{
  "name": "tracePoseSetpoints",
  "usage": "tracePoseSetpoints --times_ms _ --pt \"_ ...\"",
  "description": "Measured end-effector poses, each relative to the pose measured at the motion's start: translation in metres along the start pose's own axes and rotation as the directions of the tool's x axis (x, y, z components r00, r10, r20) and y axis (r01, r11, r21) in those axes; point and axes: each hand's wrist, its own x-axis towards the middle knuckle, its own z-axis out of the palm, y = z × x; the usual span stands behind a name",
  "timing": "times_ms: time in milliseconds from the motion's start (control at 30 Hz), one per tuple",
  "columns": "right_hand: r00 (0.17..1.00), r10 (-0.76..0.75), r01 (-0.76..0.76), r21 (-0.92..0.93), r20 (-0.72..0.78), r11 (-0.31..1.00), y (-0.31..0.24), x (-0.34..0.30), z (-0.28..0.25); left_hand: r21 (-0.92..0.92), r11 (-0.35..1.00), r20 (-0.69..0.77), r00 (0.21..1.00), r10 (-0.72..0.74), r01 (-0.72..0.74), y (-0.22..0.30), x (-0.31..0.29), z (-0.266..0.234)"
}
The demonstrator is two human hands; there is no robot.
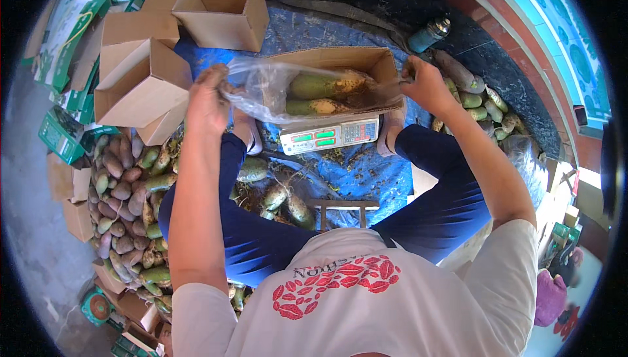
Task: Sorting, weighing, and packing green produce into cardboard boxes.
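A clear plastic bag [256, 89] is stretched between my two hands across the top of an open cardboard box [384, 64]. My left hand [210, 99] grips the bag's edge beyond the box's left side. At the right rim, the fingers of my right hand [425, 82] are closed on the bag's other edge. Inside the box, seen partly through the plastic, lie large green radishes [322, 86] with yellowish-brown patches. A white digital scale [330, 136] with green displays and a keypad sits at the near side of the box, between my feet; the box seems to rest on it.
Open cardboard boxes [221, 10] stand at the far left, by green-and-white cartons [62, 43]. A big heap of radishes [127, 200] lies left, another pile [481, 105] right. A flask [430, 34] lies far right on the blue tarp [288, 27]. A small metal frame [343, 205] is close in front.
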Motion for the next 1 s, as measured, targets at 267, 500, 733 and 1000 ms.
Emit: tracePoseSetpoints --times_ms 267,500,733,1000 --pt "0.862 0.4 -0.455 0.822 0.31 0.343 0.005 -0.004 -0.007 0.808 -0.242 0.559 0.567 0.606 -0.538 0.018 -0.042 0.089" --pt "0.774 0.364 -0.606 0.773 0.518 0.187 -0.009 -0.009 -0.019 0.739 0.001 0.648 0.711 -0.273 -0.673 -0.09 -0.006 0.171" --pt "0.745 0.338 -0.638 0.466 0.575 0.612 0.007 -0.013 -0.007 0.535 -0.394 0.778 0.618 -0.116 -0.747 -0.163 0.018 0.159" --pt "0.764 0.247 -0.473 0.257 0.596 0.842 0.013 -0.011 0.002 0.328 -0.559 0.844 0.502 -0.19 -0.762 -0.177 0.027 0.166"
